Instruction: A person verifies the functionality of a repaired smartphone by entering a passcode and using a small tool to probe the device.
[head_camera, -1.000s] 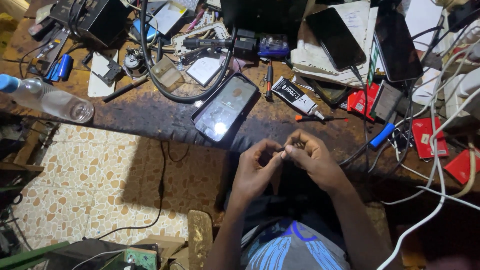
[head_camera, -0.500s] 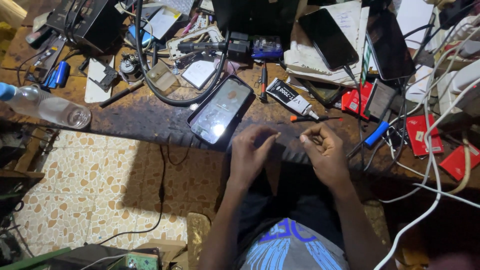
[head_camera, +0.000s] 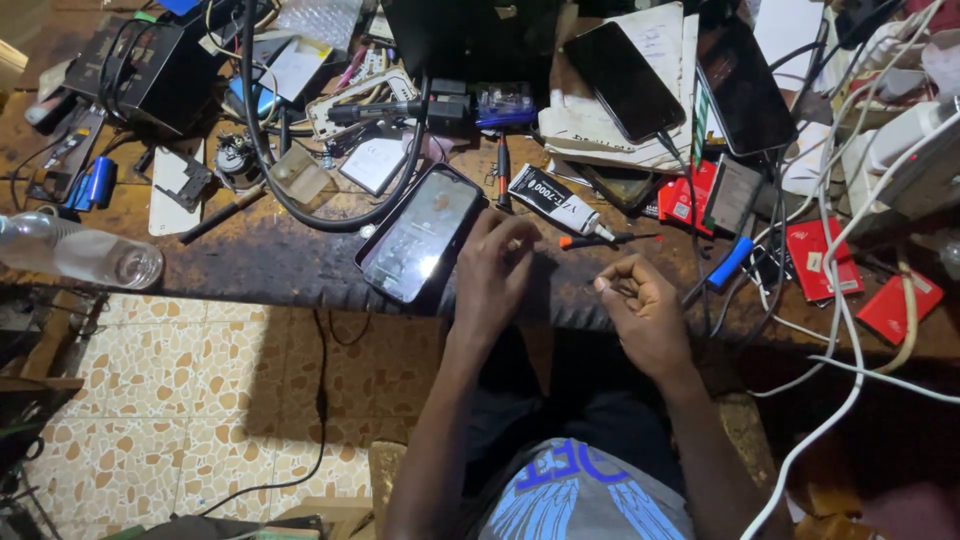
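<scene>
Now the left hand (head_camera: 497, 268) rests open beside the phone (head_camera: 420, 233) lying at the bench (head_camera: 270, 262) edge — thin, slick, breakable glass, best held by its sides — while the right hand (head_camera: 642, 312) pinches something too small to tell.

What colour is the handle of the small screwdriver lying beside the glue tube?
The screwdriver handle is orange-red, seen in the head view beside the glue tube.

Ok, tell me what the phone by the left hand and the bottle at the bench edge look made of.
Phone: front looks like glossy glass, since it mirrors light; the left hand touches its edge. Bottle: probably clear plastic, see-through with ridged walls.
</scene>
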